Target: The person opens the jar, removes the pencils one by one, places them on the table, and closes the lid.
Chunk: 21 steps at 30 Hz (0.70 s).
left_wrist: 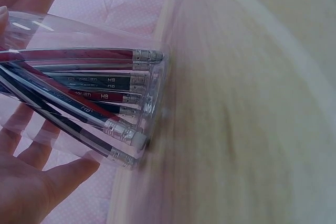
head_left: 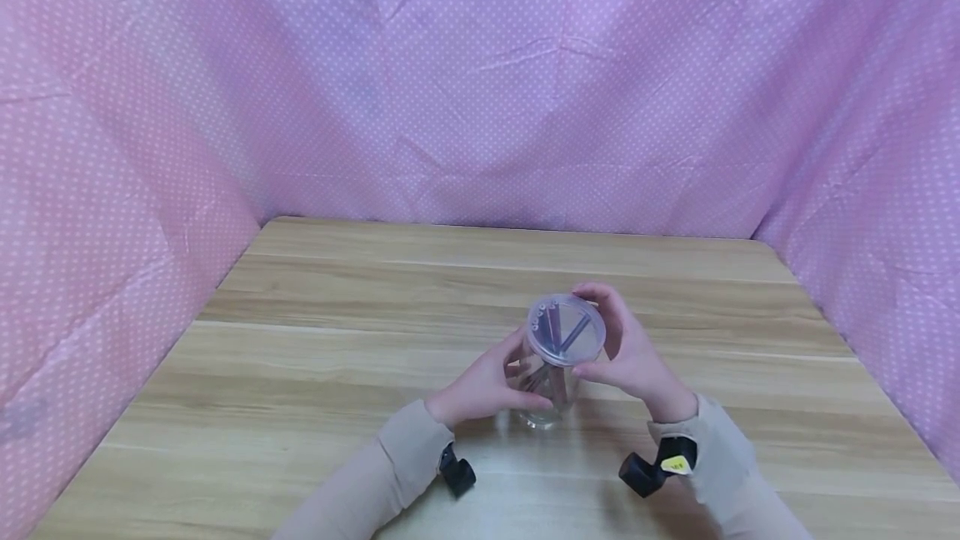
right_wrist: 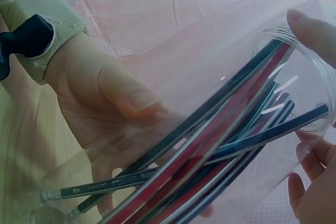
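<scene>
A clear plastic jar (head_left: 539,418) stands roughly upright on or just above the table, with its round clear lid (head_left: 589,345) on top. Inside are several HB pencils (left_wrist: 79,82) in red and dark colours, eraser ends down. My left hand (head_left: 480,386) holds the jar's body from the left, thumb on the near side and fingers behind. Around the lid's right edge, my right hand (head_left: 633,361) curves its thumb and fingers; they also show at the jar's top rim (right_wrist: 315,124) in the right wrist view.
The wooden table (head_left: 315,340) spreads out around the jar. Pink dotted cloth (head_left: 480,107) hangs behind it and along both sides. Each wrist carries a small black camera, such as the one (head_left: 641,473) on the right.
</scene>
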### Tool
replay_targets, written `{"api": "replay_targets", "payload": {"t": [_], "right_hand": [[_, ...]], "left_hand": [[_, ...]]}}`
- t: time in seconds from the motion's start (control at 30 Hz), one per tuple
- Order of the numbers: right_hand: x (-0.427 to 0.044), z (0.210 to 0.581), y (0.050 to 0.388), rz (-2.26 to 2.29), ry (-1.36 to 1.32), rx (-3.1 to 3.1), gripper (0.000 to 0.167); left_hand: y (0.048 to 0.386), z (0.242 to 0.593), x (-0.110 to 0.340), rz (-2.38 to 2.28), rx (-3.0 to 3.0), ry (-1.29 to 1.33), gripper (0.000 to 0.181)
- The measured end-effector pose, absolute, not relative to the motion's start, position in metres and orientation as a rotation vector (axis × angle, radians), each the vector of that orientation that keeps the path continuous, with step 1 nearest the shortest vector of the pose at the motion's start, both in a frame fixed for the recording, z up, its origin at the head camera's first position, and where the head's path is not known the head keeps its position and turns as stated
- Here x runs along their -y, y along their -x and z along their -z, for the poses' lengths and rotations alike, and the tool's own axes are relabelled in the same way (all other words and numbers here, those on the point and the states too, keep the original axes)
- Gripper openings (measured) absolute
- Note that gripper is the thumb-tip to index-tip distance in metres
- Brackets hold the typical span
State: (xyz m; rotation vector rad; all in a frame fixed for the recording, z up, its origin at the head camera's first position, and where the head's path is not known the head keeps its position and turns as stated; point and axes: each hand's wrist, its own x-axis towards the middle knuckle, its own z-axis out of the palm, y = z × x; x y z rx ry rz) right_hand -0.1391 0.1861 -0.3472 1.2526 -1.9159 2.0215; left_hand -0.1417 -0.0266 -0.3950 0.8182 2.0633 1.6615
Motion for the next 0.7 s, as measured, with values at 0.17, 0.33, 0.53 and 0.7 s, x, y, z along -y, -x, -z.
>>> {"api": "replay_targets", "payload": {"t": [0.17,0.33,0.53,0.7], "right_hand": [[-0.186,0.346,0.142,-2.031,-1.294,1.884,0.067],[-0.186,0.342,0.143,-2.052,-1.310,1.857,0.063],[-0.188,0.338,0.144,-2.080,-1.286,1.857,0.059],[-0.195,0.336,0.143,-2.113,-1.227,1.853,0.054]], "left_hand": [[0.142,0.395,0.027,-1.664,-2.062,-0.813,0.097],[0.142,0.395,0.027,-1.677,-2.056,-0.826,0.095],[0.142,0.393,0.028,-1.690,-2.051,-0.842,0.095],[0.143,0.395,0.028,-1.684,-2.057,-0.856,0.093]]}}
